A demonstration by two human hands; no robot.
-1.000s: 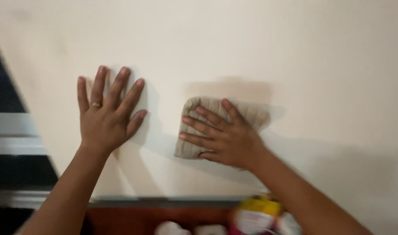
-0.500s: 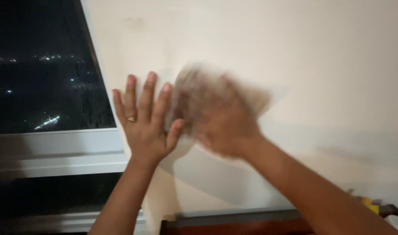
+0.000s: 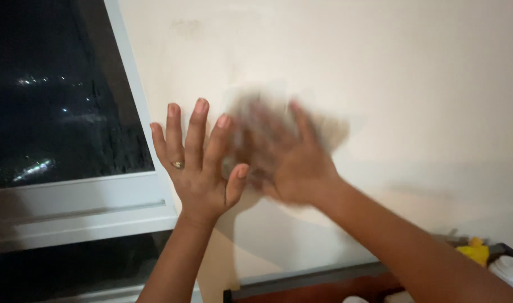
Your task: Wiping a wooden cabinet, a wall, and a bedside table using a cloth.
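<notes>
My left hand (image 3: 197,165) lies flat against the cream wall (image 3: 380,73), fingers spread, a ring on one finger. Just to its right my right hand (image 3: 287,157) presses a beige folded cloth (image 3: 329,132) onto the wall. That hand and the cloth are motion-blurred. Most of the cloth is hidden under the fingers; its pale edge shows at the upper right.
A dark window pane (image 3: 49,95) with a white frame (image 3: 77,207) fills the left side. At the bottom right sits a dark-edged shelf or box (image 3: 301,280) holding a yellow object (image 3: 474,251) and a white item (image 3: 509,269).
The view swung so the window came in at left. My right hand slid the cloth up and left along the wall, close beside my left hand, which stays flat.
</notes>
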